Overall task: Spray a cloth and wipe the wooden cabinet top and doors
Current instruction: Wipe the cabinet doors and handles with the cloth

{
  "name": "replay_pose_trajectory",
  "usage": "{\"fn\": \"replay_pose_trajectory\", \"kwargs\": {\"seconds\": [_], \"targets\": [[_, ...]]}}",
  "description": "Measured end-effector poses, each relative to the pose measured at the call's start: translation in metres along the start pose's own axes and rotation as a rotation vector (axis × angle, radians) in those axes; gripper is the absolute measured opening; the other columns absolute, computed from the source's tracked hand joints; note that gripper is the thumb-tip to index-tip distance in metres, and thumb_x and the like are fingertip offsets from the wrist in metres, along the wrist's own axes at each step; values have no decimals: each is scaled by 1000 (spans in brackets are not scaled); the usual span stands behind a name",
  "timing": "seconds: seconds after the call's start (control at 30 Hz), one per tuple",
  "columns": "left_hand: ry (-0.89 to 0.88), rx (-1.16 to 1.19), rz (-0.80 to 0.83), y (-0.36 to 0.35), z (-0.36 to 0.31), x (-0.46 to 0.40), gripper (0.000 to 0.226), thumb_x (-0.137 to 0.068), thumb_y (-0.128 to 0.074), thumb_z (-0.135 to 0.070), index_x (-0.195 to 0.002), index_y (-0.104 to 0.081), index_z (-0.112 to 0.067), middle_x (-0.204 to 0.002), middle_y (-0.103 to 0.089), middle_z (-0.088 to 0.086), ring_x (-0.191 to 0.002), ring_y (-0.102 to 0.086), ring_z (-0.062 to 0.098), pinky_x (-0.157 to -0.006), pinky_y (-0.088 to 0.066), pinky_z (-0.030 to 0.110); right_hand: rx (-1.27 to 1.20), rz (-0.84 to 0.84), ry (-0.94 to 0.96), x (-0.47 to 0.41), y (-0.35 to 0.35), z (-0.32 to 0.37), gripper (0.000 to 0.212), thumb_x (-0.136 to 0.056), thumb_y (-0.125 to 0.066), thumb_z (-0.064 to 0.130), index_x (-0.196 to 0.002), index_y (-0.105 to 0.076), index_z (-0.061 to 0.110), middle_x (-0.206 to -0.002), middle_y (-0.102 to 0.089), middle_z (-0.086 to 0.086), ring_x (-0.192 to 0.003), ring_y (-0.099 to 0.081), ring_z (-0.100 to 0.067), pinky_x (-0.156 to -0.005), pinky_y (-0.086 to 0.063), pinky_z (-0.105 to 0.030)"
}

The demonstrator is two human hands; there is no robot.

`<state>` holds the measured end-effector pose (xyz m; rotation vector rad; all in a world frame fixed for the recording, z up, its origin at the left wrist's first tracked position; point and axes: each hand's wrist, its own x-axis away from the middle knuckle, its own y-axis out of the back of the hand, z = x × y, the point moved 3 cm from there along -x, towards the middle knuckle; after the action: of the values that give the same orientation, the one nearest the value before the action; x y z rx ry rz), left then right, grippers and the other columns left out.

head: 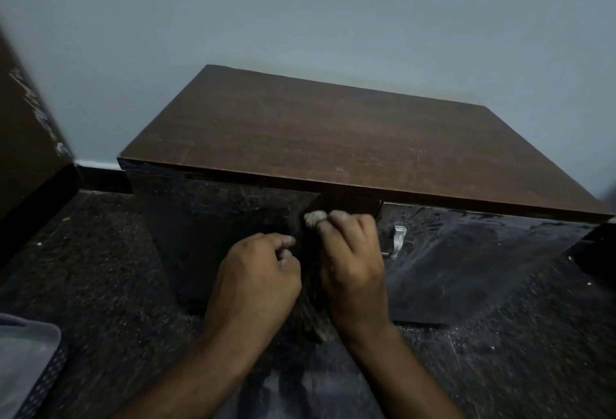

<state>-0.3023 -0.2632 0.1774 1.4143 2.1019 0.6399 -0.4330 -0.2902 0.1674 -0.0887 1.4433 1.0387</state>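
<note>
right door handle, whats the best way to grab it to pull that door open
Grip the silver handle around its middle bar, coming straight in from the front with fingers hooked behind it from the side. It stands upright on the right door near the inner edge, bowed away from the glossy face, so there looks to be finger room behind it. The right hand is nearest.

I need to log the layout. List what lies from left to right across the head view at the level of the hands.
Grey perforated basket → left hand → beige cloth bunched in the right hand → metal door handle → glossy right cabinet door.
</note>
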Motion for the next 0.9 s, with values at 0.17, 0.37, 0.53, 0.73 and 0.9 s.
{"fn": "replay_pose_trajectory", "kwargs": {"seconds": [0.17, 0.37, 0.53, 0.73, 0.9], "targets": [[-30, -1, -33, 2, -1, -1, 27, -91, -59, -21, -114, -70, -26, -112, -68, -13, -98, -61, 1, -74, -39, 8, 83, -144, 40, -9, -3, 1, 13, -95, -64, 0, -102, -74, -7, -108, -71, -19, -84, -56, -31, -72, -46, -40], [-64, 4, -16, -2, -5, 0, 27, -91, -58, -19, -114, -70, -27, -110, -68, -14, -96, -61, -1, -75, -40, 6, 219, -137, 62, 7, -3, -6, 14, -94, -65, 10, -95, -79, 8, -106, -75, -4, -96, -55, -22, -78, -33, -37], [-42, -13, 83, -9, -1, 0, 25, -91, -58, -23, -113, -70, -29, -109, -70, -14, -96, -63, 0, -77, -46, 13, 232, -200, 54, -1, 3, -3, 4, -87, -74, 6, -85, -76, 9, -88, -72, -3, -90, -53, -21, -76, -33, -37], [-81, 23, 112, -10, -4, 1, 24, -91, -59, -22, -107, -71, -34, -98, -68, -20, -84, -61, -8, -63, -40, 2, 267, -149, 84, 19, -11, -4, 21, -81, -74, 8, -67, -61, 14, -68, -53, -3, -74, -54, -23, -73, -35, -41], [-94, 38, 61, -7, -6, 1, 26, -91, -59, -22, -113, -70, -31, -104, -69, -17, -86, -62, -5, -69, -43, 5, 215, -193, 9, -4, 0, -2, 18, -87, -69, 6, -70, -64, 8, -71, -53, -6, -84, -47, -22, -76, -33, -41]]}}
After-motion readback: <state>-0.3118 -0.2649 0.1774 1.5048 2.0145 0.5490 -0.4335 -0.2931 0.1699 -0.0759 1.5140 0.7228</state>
